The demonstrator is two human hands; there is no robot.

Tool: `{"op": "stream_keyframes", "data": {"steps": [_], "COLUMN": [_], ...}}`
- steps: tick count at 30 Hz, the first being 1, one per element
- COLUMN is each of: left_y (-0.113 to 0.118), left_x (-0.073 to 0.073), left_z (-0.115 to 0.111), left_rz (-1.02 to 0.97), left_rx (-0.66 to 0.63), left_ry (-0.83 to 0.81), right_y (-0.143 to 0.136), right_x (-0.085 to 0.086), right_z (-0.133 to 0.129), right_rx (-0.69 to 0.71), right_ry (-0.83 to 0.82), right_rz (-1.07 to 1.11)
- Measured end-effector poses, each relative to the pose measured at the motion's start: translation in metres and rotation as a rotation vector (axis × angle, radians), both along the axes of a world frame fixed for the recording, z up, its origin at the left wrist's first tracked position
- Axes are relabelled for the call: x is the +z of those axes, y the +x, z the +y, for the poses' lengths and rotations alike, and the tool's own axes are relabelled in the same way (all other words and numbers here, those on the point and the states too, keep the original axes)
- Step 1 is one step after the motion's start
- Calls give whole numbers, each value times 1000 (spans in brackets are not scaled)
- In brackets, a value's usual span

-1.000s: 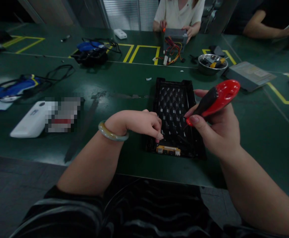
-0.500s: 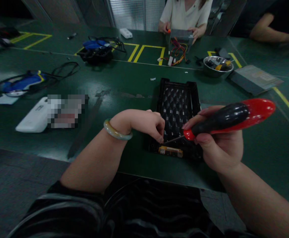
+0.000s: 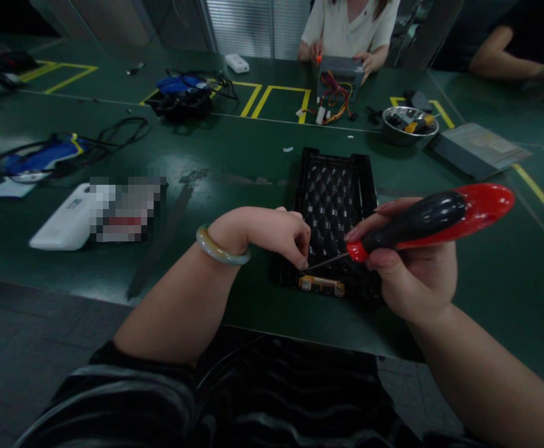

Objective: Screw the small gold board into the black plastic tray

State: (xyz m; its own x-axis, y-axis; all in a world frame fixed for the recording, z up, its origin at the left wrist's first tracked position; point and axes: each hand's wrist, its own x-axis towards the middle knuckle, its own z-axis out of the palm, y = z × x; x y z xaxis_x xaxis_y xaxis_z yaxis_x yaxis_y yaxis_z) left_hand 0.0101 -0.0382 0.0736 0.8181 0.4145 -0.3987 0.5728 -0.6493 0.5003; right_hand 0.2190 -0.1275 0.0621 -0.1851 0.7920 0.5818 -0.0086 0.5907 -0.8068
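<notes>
A red and black screwdriver [image 3: 421, 221] is in my right hand [image 3: 416, 280], its handle slanting up to the right. Its thin shaft runs down leftward to the fingertips of my left hand [image 3: 285, 233]. Those fingers are pinched together at the shaft's tip; whatever lies between them is too small or hidden to make out. Both hands are over a black plastic case [image 3: 369, 174] with a diamond-patterned inside, lying flat on the table. A small orange circuit board [image 3: 322, 285] with metal connectors sits at the case's near end, just below the screwdriver tip.
The green table [image 3: 234, 155] carries a white device [image 3: 64, 218] at left and blue tools with cables [image 3: 43, 152]. A metal bowl of parts [image 3: 405, 140] and a grey metal box [image 3: 481, 149] stand at right. Across the table, a person holds a power supply [image 3: 341, 68].
Hardly anything differs. The screwdriver handle has shifted very slightly to the left, while my left hand keeps its pinch at the tip.
</notes>
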Motion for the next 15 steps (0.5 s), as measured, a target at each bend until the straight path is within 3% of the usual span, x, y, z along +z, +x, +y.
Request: {"op": "stream_keyframes", "data": {"steps": [5, 15], "left_y": [1, -6], "left_x": [1, -1], "left_z": [0, 5], "left_rz": [8, -97], "left_rx": [-3, -87], "left_ry": [7, -24], "right_y": [2, 0], "right_x": [-1, 3], "right_z": [1, 0], "right_rx": [12, 20], "right_ry": [-8, 40], "right_rz": [-59, 55]}}
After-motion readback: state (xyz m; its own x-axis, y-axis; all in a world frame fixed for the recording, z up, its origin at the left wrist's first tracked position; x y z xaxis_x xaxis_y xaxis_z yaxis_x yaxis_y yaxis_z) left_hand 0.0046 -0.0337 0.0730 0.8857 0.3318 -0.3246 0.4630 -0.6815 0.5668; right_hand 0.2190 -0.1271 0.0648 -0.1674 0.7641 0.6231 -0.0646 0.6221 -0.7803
